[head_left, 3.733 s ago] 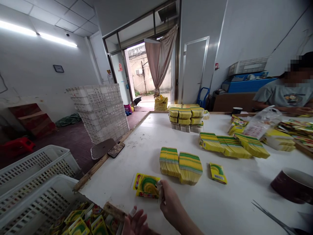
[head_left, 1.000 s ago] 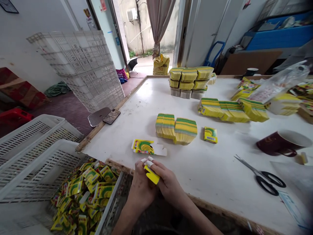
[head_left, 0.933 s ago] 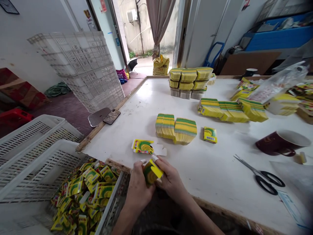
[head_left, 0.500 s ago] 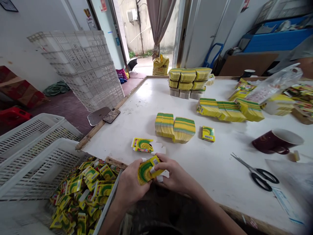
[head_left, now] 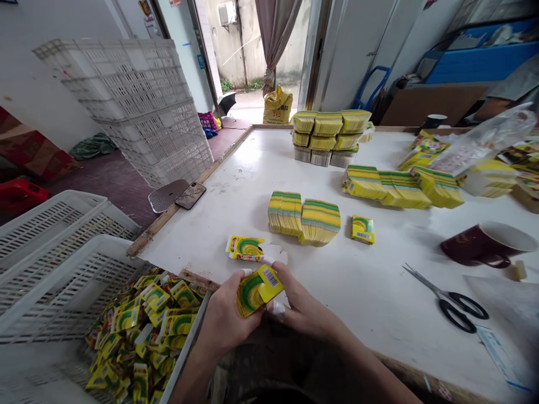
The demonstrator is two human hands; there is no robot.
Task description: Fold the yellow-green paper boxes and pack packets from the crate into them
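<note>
A small yellow-and-green cardboard box [head_left: 256,289], barcode end to the right, is held tilted above the table's near edge. My left hand [head_left: 223,314] wraps round its left side, thumb on the upper edge. At the barcode end, my right hand [head_left: 303,303] grips the box, with fingers above and below it. White wraps cover some of my fingertips. Just beyond my hands lies an opened box [head_left: 246,248] with white flaps spread on its right. Two stacks of flat cartons, a left stack [head_left: 285,213] and a right stack [head_left: 320,221], stand behind it. A lone box [head_left: 362,229] rests to their right.
A white crate [head_left: 105,247] full of boxes stands at lower left. On the table [head_left: 236,185] are a phone [head_left: 191,196], scissors [head_left: 448,297], a maroon mug [head_left: 475,245] and more carton stacks [head_left: 330,137]. Tall stacked crates [head_left: 130,106] stand beyond the left edge.
My right hand's fingers have moved off the box's front face to its right end, leaving the barcode panel in fuller view. The view has shifted slightly.
</note>
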